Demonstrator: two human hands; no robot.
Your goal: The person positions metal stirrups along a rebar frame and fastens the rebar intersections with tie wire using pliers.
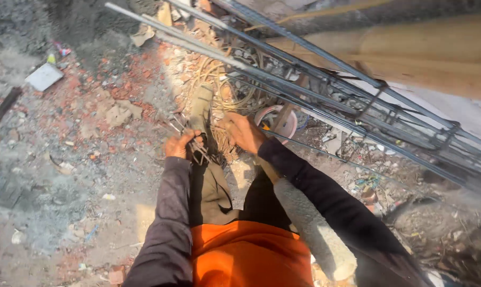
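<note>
thin wires (190, 139) being held in the left hand (178, 144) over rubble.
right hand (244, 131) grip unclear; wires are probably slipping loose if squeezed weakly.

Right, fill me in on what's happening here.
A person in an orange vest stands on rubble-strewn ground beside a rebar cage. The left hand clutches a bunch of short thin wires. The right hand reaches toward a coil of wire under the long steel bars.
</note>
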